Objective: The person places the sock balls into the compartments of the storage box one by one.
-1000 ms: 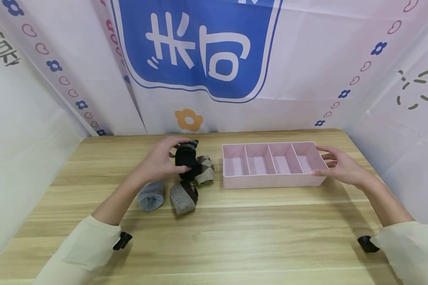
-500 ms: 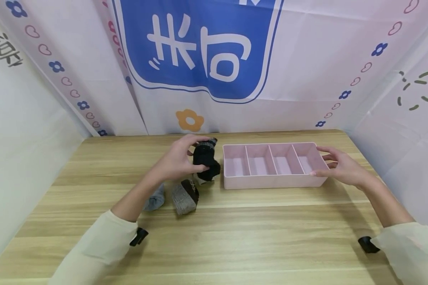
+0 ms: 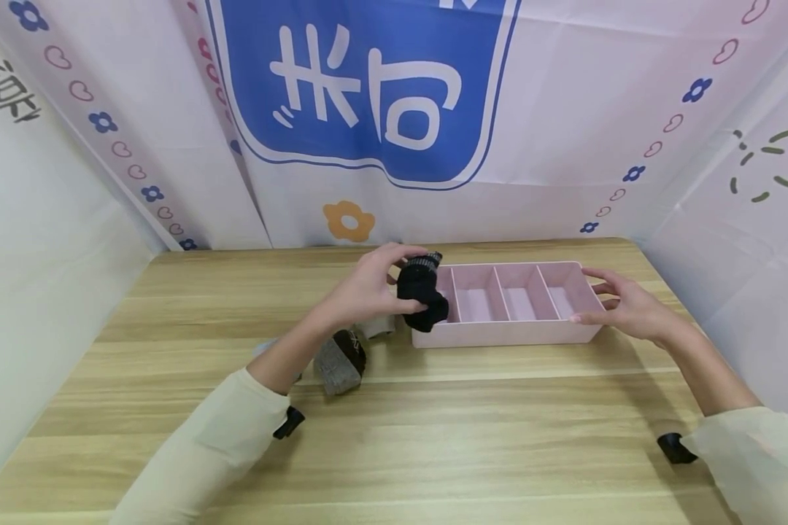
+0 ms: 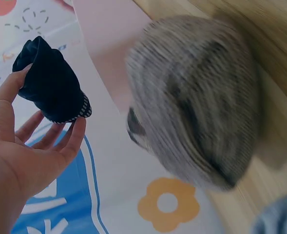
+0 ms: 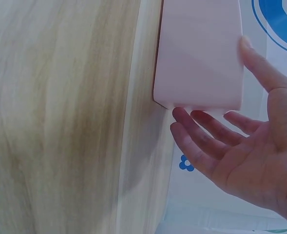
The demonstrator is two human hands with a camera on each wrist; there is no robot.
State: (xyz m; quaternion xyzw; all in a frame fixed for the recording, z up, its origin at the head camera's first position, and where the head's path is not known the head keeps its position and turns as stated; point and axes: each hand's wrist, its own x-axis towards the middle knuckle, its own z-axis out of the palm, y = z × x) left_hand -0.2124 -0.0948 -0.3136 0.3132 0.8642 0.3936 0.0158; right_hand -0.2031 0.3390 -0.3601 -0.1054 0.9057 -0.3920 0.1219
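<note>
The left hand (image 3: 362, 290) pinched a rolled black sock (image 3: 418, 290) between thumb and fingers at the left end of the pink box (image 3: 508, 335), partly hiding its leftmost compartment (image 3: 446, 283); the right hand (image 3: 632, 310) gripped the right end, fingers curved against it; a grey-and-brown sock (image 3: 338, 366) lay on the desk (image 3: 473, 437) beside the left forearm (image 3: 290, 350).

Wood-grain table (image 3: 473, 437), white printed backdrop (image 3: 584, 146) behind it, blue emblem (image 3: 362, 142) with white characters (image 3: 315, 77), orange flower (image 3: 364, 224) below.
</note>
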